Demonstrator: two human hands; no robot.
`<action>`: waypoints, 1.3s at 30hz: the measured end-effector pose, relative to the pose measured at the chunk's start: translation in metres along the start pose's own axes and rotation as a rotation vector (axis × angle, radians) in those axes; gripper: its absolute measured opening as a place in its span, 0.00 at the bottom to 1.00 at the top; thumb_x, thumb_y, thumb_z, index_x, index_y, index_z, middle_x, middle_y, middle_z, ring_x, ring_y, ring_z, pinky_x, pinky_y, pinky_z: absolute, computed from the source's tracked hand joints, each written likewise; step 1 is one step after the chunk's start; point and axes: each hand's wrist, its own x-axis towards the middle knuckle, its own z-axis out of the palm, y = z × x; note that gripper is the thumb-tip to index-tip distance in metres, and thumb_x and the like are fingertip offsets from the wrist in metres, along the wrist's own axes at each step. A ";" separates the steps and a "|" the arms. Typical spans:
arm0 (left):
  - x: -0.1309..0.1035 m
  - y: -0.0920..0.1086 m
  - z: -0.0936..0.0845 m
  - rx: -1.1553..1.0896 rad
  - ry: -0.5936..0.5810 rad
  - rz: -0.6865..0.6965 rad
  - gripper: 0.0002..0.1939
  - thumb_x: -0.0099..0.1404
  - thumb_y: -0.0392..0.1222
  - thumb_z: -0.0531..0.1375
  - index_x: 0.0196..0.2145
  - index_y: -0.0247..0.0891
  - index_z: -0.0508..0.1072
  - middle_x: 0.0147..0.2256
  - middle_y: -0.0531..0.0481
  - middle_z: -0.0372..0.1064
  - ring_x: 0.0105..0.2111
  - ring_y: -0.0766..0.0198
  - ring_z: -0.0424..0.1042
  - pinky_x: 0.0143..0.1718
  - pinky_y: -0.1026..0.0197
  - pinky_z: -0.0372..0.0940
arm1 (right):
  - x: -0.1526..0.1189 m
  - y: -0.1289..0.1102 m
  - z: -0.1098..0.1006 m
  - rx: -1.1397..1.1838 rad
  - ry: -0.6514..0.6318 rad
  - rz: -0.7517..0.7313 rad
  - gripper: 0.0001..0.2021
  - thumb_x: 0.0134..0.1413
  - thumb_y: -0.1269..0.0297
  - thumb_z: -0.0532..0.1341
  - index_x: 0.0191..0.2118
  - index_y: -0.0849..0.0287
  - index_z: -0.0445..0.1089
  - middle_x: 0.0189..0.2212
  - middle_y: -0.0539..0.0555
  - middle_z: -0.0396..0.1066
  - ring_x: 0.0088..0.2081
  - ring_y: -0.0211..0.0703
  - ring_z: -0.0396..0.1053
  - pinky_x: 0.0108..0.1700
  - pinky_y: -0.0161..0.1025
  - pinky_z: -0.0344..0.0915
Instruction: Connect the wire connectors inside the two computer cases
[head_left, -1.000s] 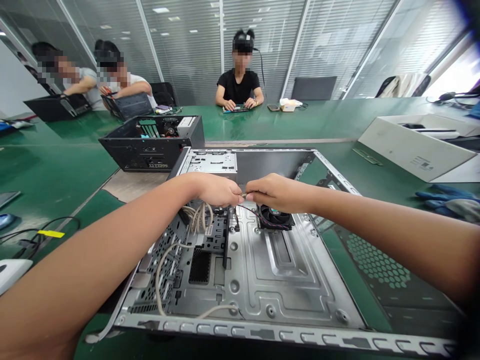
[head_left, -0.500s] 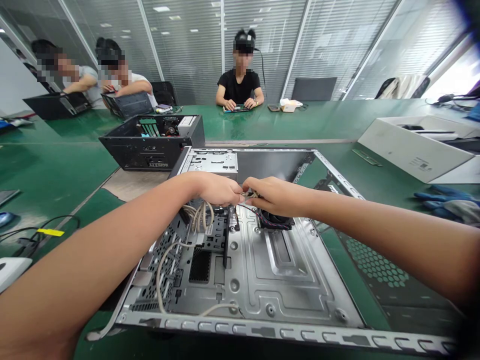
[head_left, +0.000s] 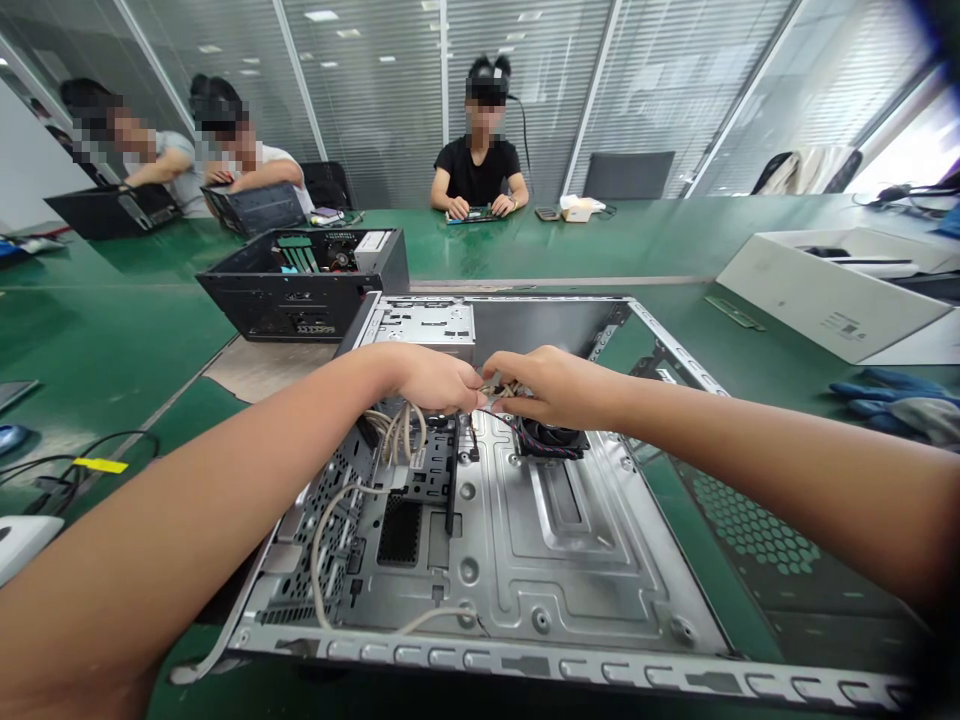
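An open computer case [head_left: 502, 560] lies on its side in front of me, its bare metal floor showing. Over its middle, my left hand [head_left: 442, 383] is closed on a bundle of beige cables [head_left: 401, 432] that runs down to the left side of the case. My right hand [head_left: 551, 388] meets it from the right, thumb and fingers curled around the bundle's other end. Below the right hand sits a black fan [head_left: 553, 440] with a dark twisted cable. Another beige cable [head_left: 319, 560] loops along the left wall. My fingers partly hide the bundle.
Behind on the left stands a black computer case [head_left: 300, 300] on a brown sheet [head_left: 262, 368]. To the right are a white box [head_left: 832, 300], a green circuit strip [head_left: 735, 313] and blue-grey gloves [head_left: 900, 405]. Three people work across the green table [head_left: 637, 240].
My right hand's fingers have loosened and lifted slightly, the thumb and forefinger a little wider apart around the cables. The left hand has stayed in place.
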 end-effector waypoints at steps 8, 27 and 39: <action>0.000 0.001 0.000 0.022 -0.011 0.001 0.15 0.67 0.48 0.47 0.37 0.36 0.67 0.27 0.53 0.57 0.27 0.65 0.56 0.30 0.61 0.57 | 0.002 0.000 -0.002 0.067 0.027 -0.104 0.07 0.61 0.65 0.58 0.40 0.60 0.71 0.35 0.56 0.75 0.35 0.42 0.68 0.38 0.39 0.59; 0.000 0.001 0.000 0.039 -0.012 -0.006 0.15 0.67 0.48 0.46 0.37 0.36 0.67 0.27 0.52 0.57 0.27 0.64 0.57 0.31 0.60 0.59 | 0.001 -0.005 -0.003 0.069 -0.048 0.019 0.07 0.62 0.63 0.55 0.42 0.58 0.66 0.29 0.53 0.73 0.29 0.42 0.65 0.32 0.38 0.54; 0.001 0.003 0.000 0.044 -0.030 -0.001 0.18 0.68 0.49 0.45 0.38 0.34 0.70 0.26 0.52 0.58 0.26 0.63 0.56 0.34 0.57 0.59 | 0.003 -0.003 -0.002 0.129 -0.094 -0.010 0.08 0.64 0.64 0.50 0.37 0.57 0.65 0.28 0.53 0.70 0.28 0.40 0.62 0.32 0.39 0.54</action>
